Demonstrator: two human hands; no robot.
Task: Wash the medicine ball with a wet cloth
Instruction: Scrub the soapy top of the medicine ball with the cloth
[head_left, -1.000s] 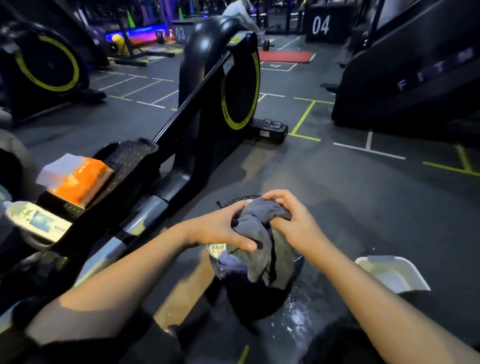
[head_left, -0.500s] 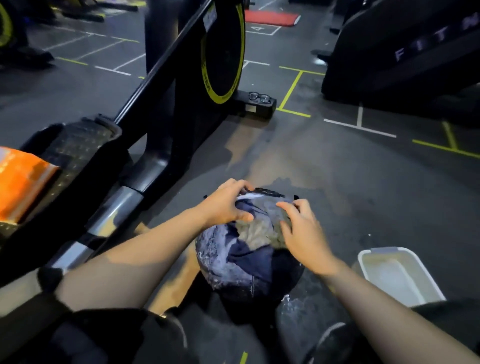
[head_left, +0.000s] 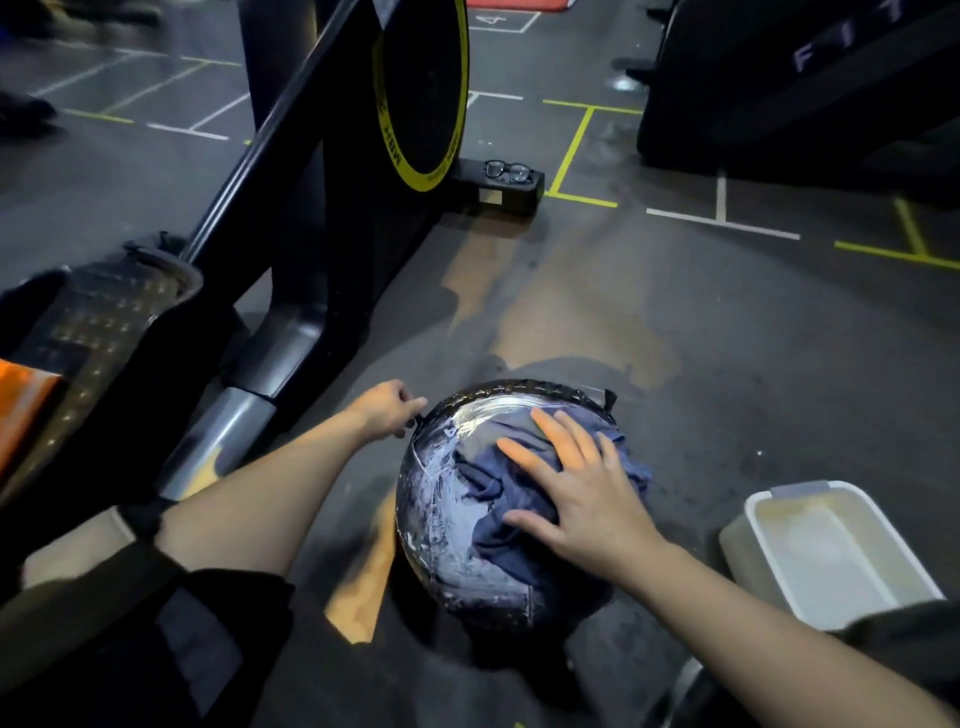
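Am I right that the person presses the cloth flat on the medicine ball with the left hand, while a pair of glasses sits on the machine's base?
Not quite: it is the right hand that presses the cloth flat on the medicine ball, as the head view shows. The left hand grips a small loop at the ball's edge. The glasses do sit on the machine's base.

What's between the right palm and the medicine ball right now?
In the head view, the wet cloth lies between the right hand and the medicine ball; the fingers are spread flat on the cloth.

black ball (head_left: 447, 525), blue cloth (head_left: 498, 499), white tub (head_left: 831, 561)
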